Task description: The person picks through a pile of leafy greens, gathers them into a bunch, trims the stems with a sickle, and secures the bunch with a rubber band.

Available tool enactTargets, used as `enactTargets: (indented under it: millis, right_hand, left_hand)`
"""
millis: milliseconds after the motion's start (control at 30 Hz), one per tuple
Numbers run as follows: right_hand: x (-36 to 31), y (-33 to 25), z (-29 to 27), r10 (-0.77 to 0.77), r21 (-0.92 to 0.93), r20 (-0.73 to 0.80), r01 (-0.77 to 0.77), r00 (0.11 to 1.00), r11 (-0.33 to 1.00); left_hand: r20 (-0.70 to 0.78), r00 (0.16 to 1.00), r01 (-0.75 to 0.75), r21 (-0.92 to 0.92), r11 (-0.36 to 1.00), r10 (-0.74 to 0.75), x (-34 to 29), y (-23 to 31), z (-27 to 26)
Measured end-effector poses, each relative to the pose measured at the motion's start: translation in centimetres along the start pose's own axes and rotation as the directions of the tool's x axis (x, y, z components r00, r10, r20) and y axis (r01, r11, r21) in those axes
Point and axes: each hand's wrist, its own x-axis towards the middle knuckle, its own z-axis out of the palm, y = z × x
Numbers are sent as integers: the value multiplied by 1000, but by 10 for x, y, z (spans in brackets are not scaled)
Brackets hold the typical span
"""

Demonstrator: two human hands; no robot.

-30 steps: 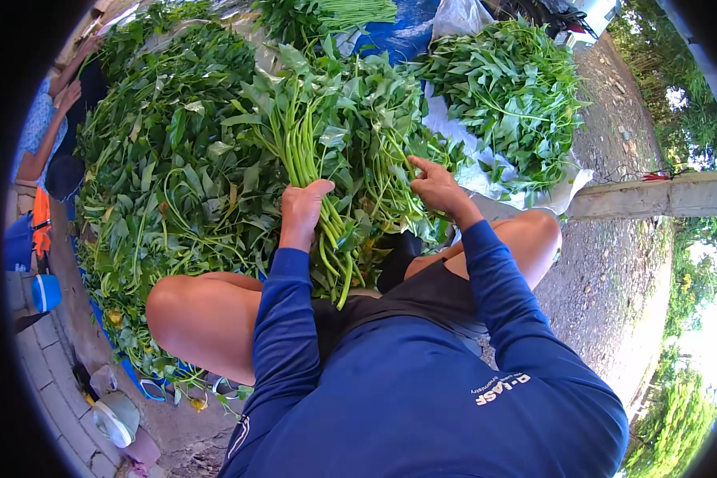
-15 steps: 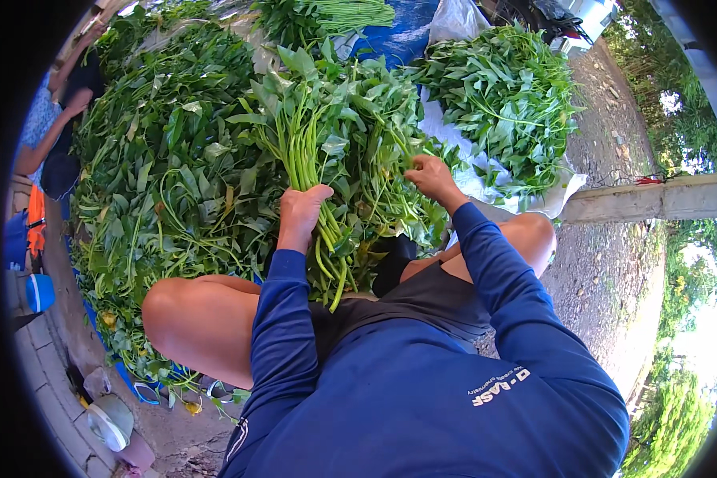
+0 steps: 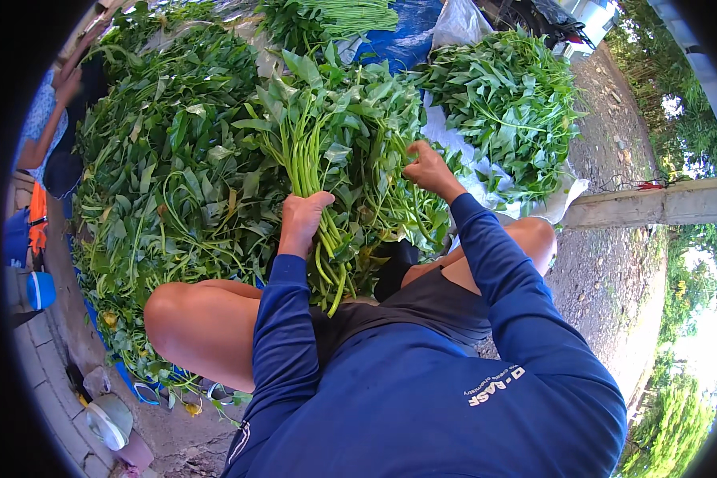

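Note:
My left hand (image 3: 300, 219) is wrapped round the lower stems of a bunch of water spinach (image 3: 303, 155). The leafy tops point away from me, and the cut ends hang below my fist toward my lap. To the right of the bunch, my right hand (image 3: 432, 170) hovers over more leafy stems, with its index finger and thumb apart and the other fingers curled. I see nothing between that finger and thumb. A large heap of water spinach (image 3: 183, 135) spreads in front of me and to the left, up against my legs.
Another pile of greens (image 3: 502, 103) lies on white sheeting (image 3: 446, 131) at the right. Trimmed stems (image 3: 346, 17) rest by a blue tarp (image 3: 398, 44) at the back. At the far left sits another person (image 3: 44, 119), near a blue container (image 3: 40, 291). A concrete beam (image 3: 653, 201) runs at right.
My right hand has parted its index finger from the thumb, where they were pinched together beside the stems. My left hand keeps hold of the bunch. The other person's arm has shifted slightly.

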Motion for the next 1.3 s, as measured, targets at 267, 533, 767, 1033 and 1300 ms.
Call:
enactTargets:
  millis: [267, 533, 767, 1033, 1300]
  right_hand:
    - [46, 23, 18, -236, -442, -48, 191, 971, 877]
    - [35, -48, 3, 104, 57, 231, -121, 967, 991]
    - [-18, -109, -26, -88, 294, -26, 92, 996, 951]
    - [11, -105, -38, -67, 407, -117, 110, 991, 907]
    - [22, -70, -25, -367, -39, -367, 380, 855, 924]
  left_hand:
    - [-10, 994, -111, 38, 993, 112, 5, -6, -1]
    - [-209, 966, -104, 220, 970, 151, 0, -5, -25]
    - [-158, 978, -120, 104, 987, 136, 6, -3, -10]
    - [-139, 978, -139, 139, 981, 158, -3, 1, -2]
    - [-102, 970, -213, 86, 973, 221, -2, 18, -8]
